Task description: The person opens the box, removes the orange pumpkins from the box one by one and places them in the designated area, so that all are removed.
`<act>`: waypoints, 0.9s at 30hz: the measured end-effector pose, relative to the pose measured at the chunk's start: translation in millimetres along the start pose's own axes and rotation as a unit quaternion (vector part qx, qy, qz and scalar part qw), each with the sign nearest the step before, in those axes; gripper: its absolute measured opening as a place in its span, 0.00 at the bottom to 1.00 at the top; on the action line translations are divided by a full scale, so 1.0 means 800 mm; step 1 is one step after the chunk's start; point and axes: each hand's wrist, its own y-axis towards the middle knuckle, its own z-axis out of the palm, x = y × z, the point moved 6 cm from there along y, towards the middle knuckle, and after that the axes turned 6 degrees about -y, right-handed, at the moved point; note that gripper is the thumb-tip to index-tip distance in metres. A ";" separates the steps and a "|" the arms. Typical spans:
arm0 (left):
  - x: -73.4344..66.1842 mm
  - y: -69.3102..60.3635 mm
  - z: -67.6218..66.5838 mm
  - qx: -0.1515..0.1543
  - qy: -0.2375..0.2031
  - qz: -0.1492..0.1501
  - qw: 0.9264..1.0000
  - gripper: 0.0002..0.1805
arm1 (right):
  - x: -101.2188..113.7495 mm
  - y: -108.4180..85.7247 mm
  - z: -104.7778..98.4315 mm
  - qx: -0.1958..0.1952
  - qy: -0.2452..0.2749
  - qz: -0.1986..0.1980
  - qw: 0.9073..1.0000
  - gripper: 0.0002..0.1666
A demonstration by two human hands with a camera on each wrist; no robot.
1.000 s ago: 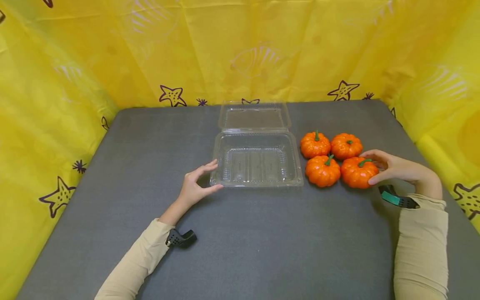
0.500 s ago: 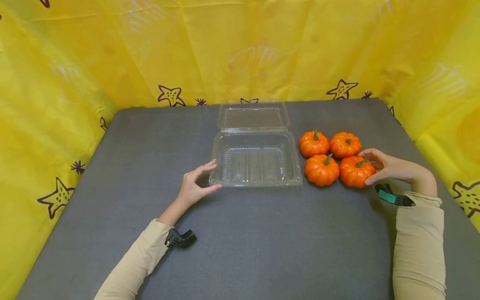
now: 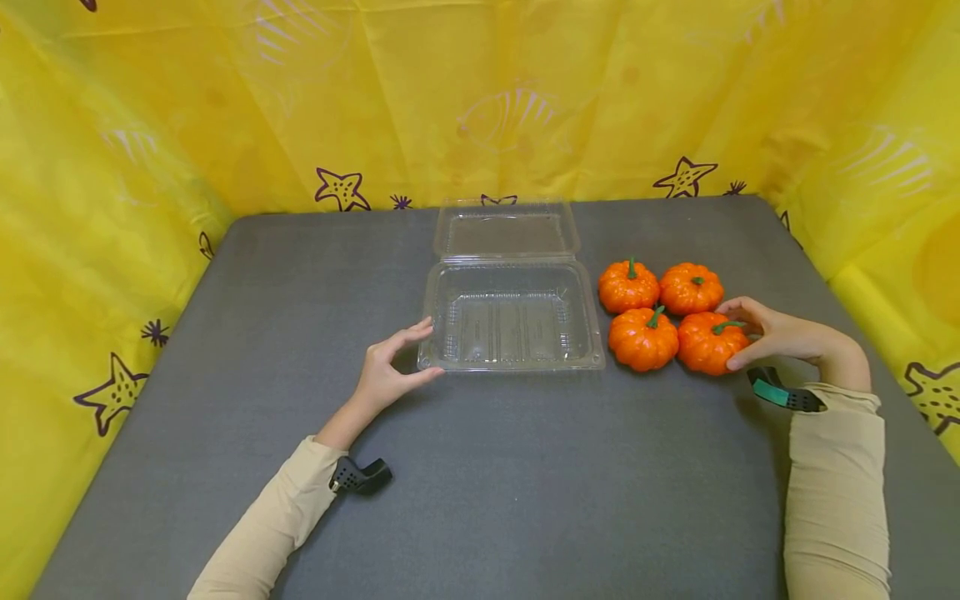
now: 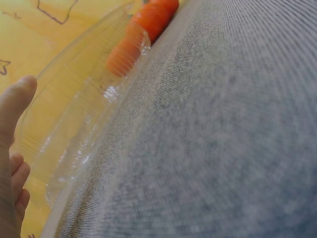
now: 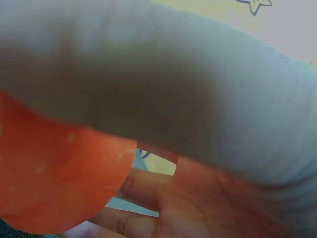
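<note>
In the head view a clear plastic clamshell container (image 3: 510, 358) stands with its lid (image 3: 506, 237) folded back. My left hand (image 3: 386, 375) is at its left front corner, thumb and fingers spread at the rim; the left wrist view shows the thumb (image 4: 22, 94) beside the clear wall. To the right, several small orange pumpkins with green stems sit close together. My right hand (image 3: 787, 337) curls its thumb and fingers around the front right pumpkin (image 3: 708, 346). In the right wrist view a sleeve hides part of that pumpkin (image 5: 64, 173) and hand.
The front left pumpkin (image 3: 641, 342) stands between the container and the held one. Two more pumpkins, one at back left (image 3: 626, 292) and one at back right (image 3: 690, 292), are behind. A yellow patterned cloth (image 3: 510, 100) surrounds the grey tabletop (image 3: 525, 483).
My right hand and the front right pumpkin have shifted slightly left, closer to the front left pumpkin. My left hand has stayed at the container's corner.
</note>
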 end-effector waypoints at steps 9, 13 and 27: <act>-0.001 0.001 -0.001 -0.001 -0.005 0.001 1.000 0.30 | 0.002 0.001 -0.002 -0.003 -0.016 0.015 1.000 0.38; -0.001 0.001 -0.001 0.000 -0.003 -0.002 1.000 0.30 | 0.002 0.001 -0.002 -0.005 -0.019 0.025 0.999 0.37; 0.001 0.000 -0.001 -0.001 -0.003 -0.006 1.000 0.30 | 0.002 0.001 -0.002 -0.003 -0.018 0.038 0.999 0.37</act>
